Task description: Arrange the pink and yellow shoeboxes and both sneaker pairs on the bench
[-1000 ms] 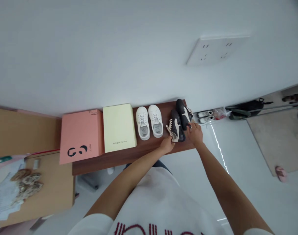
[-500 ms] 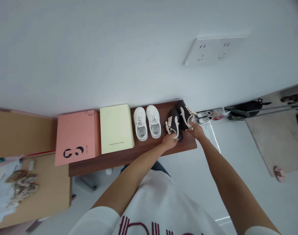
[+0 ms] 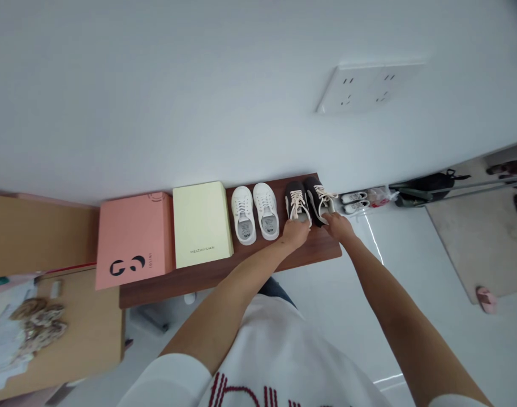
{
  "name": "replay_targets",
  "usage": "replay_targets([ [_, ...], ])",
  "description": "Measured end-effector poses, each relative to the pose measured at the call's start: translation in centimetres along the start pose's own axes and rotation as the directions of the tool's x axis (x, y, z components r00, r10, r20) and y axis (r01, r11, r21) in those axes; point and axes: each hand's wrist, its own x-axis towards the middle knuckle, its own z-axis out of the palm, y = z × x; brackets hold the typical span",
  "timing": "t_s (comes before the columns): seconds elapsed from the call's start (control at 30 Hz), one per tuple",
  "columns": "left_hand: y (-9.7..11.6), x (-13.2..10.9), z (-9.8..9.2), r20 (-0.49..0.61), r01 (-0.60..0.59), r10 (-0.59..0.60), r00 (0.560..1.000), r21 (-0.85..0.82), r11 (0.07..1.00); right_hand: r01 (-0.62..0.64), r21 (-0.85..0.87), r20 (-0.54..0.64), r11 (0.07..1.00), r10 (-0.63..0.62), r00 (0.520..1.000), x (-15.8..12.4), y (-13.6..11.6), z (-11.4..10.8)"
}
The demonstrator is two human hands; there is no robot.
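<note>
Two dark brown sneakers with cream laces stand side by side at the right end of a narrow wooden bench, toes toward the wall. My left hand grips the heel of the left dark sneaker. Around the heel of the right dark sneaker my right hand is closed. My fingers hide part of both heels. Left of them, a pair of white sneakers stands with toes to the wall: one white sneaker beside another white sneaker.
The wooden bench also bears a pale yellow box and a pink box. An open cardboard box holds papers and patterned fabric at lower left. Black-and-white shoes and a dark bag lie right of the bench.
The dark sneakers have turned from lying tilted to standing upright and parallel, toes toward the wall. Both hands stay on their heels.
</note>
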Motion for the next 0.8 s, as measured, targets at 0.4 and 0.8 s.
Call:
replay_targets([
  [0.4,0.2,2.7,-0.4,0.022,0.043,-0.044,0.999,0.008,0.999,0.002,-0.049,-0.009,0.999,-0.002,1.000,1.6,-0.6,0.7],
  [0.8,0.1,3.7,-0.2,0.063,0.109,-0.107,0.992,-0.023,0.994,-0.034,-0.058,0.044,0.998,0.036,0.998,1.9,-1.1,1.3],
])
